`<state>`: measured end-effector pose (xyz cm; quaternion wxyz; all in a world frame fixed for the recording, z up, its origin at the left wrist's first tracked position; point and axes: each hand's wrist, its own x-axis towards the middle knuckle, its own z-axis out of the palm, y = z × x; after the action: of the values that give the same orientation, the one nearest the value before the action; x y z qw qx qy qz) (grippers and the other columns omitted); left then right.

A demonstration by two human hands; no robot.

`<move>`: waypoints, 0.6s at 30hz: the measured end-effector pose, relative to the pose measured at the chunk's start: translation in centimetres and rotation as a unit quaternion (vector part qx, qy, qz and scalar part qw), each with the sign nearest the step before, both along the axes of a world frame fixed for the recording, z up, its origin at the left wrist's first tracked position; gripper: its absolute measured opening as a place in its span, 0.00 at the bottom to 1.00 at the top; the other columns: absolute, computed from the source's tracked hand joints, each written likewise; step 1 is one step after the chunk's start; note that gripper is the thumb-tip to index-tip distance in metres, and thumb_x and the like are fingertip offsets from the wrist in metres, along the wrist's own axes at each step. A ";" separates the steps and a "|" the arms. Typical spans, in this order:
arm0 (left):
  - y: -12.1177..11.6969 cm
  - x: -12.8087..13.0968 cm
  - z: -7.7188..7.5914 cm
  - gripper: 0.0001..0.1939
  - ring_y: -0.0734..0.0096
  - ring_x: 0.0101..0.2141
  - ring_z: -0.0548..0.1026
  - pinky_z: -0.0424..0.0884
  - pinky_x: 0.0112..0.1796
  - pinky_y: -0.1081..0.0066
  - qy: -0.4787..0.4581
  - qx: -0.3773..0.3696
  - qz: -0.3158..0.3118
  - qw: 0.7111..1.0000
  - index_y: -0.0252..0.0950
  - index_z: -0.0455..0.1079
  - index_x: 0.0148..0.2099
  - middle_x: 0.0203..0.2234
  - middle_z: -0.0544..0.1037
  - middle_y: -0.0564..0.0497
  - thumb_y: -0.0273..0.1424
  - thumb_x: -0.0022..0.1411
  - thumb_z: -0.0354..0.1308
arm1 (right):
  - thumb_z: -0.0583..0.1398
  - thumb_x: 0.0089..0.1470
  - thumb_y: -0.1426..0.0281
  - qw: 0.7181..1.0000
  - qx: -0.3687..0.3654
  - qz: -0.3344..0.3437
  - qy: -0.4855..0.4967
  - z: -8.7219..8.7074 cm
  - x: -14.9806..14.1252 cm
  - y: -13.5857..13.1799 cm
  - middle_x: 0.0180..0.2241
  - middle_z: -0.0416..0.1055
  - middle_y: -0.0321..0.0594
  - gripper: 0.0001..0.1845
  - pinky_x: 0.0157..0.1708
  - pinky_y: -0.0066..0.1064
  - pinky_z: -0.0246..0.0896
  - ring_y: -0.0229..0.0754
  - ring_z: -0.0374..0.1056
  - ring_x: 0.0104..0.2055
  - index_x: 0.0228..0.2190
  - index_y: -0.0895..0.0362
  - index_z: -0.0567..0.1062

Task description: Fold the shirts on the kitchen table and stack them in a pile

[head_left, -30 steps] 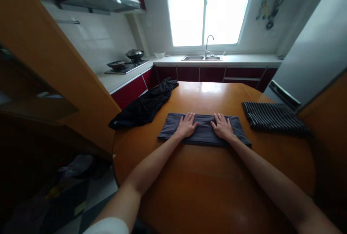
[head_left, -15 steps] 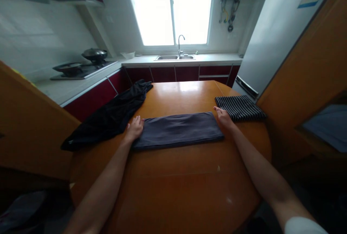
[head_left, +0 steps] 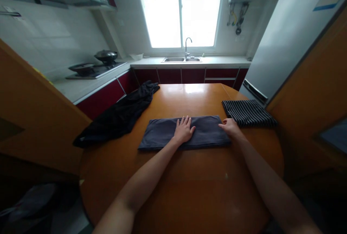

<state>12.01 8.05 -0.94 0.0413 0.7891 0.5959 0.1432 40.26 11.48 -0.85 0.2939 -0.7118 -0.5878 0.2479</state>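
Observation:
A folded grey garment (head_left: 159, 133) lies as a long flat rectangle on the round wooden table (head_left: 189, 194). My left hand (head_left: 183, 130) rests flat on its middle, fingers spread. At the garment's right edge, my right hand (head_left: 231, 127) has its fingers curled and pressed together against the cloth, thumb toward the left; the fingertips are partly hidden. Just beyond that hand lies a folded black-and-white striped cloth (head_left: 249, 113). A crumpled black garment (head_left: 116, 118) stretches along the table's left side.
Behind the table runs a white counter (head_left: 225, 61) with a sink (head_left: 173, 60) and faucet (head_left: 186, 46) under the window. Pans (head_left: 105, 56) stand on the stove (head_left: 100, 70) at the left. A fridge (head_left: 284, 42) and a wooden partition (head_left: 306, 93) border the right side.
Both hands first lay flat on the grey garment, then moved out to its two ends. Now the left hand is back on its middle and the right has curled at the right edge. The view shifted.

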 end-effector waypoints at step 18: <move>-2.6 0.8 -0.6 0.30 0.51 0.69 0.50 0.47 0.65 0.48 0.005 -0.011 -0.037 0.999 0.31 0.55 0.71 0.69 0.54 0.40 0.41 0.74 0.39 | 0.69 0.44 0.69 0.923 -0.162 0.077 0.342 4.9 2.1 -3.2 0.27 0.78 0.41 0.13 0.26 0.30 0.74 0.44 0.76 0.26 0.34 0.56 0.75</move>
<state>12.81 5.41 -1.56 0.0524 0.8106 0.5683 0.1314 42.38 8.31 4.04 0.3376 -0.5745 -0.4563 0.5898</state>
